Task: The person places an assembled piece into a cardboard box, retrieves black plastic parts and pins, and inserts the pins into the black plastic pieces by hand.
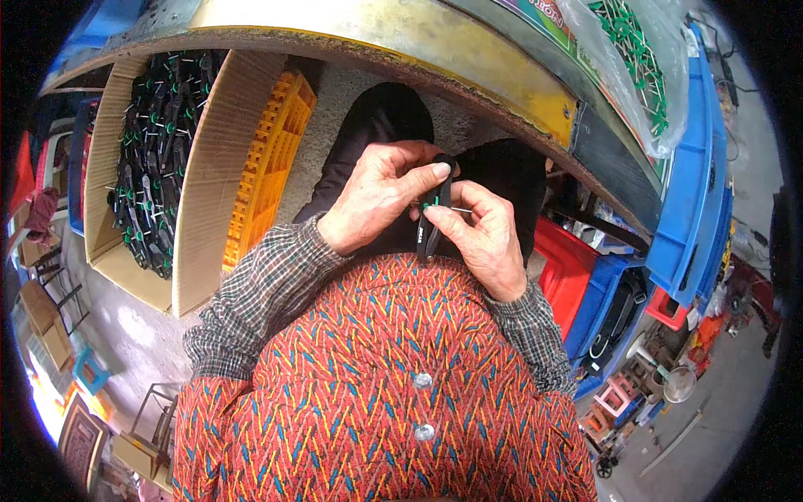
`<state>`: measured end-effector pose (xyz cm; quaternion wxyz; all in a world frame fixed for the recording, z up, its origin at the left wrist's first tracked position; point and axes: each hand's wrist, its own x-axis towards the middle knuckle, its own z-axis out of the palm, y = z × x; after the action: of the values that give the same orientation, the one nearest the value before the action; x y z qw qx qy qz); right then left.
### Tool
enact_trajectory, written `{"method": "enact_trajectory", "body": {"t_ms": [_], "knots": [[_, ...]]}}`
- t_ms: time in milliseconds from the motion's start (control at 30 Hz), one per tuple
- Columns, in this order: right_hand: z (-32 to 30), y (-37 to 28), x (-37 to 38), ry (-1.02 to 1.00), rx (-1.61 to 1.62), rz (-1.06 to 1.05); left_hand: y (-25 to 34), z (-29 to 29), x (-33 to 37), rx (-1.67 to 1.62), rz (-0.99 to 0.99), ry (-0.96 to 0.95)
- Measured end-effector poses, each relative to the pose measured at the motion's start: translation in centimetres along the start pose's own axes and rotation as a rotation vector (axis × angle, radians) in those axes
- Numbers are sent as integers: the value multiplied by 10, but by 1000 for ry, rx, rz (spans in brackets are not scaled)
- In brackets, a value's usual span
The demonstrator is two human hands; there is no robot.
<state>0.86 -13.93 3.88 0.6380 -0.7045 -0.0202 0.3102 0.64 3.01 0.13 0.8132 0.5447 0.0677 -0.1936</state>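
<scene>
Above my lap, my left hand (372, 197) pinches the upper end of a slim black plastic piece (426, 236) between thumb and fingers. The piece hangs downward and looks split into two arms at its lower end. My right hand (489, 238) is closed at the middle of the same piece, thumb pressing from the near side. A green bit (432, 202) shows on the piece there, and a thin metal pin (457, 209) sticks out sideways by my right fingers. The right fingertips are partly hidden behind the piece.
An open cardboard box (194, 167) at left holds many black pieces with green bits and pins. Beside it stands an orange plastic crate (266, 159). The metal-edged bench (360, 29) carries a clear bag of green-headed pins (627, 63). Blue bins (609, 311) and a red bin (562, 269) stand at right.
</scene>
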Motion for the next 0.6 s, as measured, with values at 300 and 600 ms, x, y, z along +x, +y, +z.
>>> {"method": "enact_trajectory", "body": {"t_ms": [300, 600], "knots": [[0, 0, 2, 22, -37, -20, 1, -1, 1, 15, 7, -5], [1, -6, -2, 56, 104, -77, 22, -2, -1, 17, 44, -9]]}}
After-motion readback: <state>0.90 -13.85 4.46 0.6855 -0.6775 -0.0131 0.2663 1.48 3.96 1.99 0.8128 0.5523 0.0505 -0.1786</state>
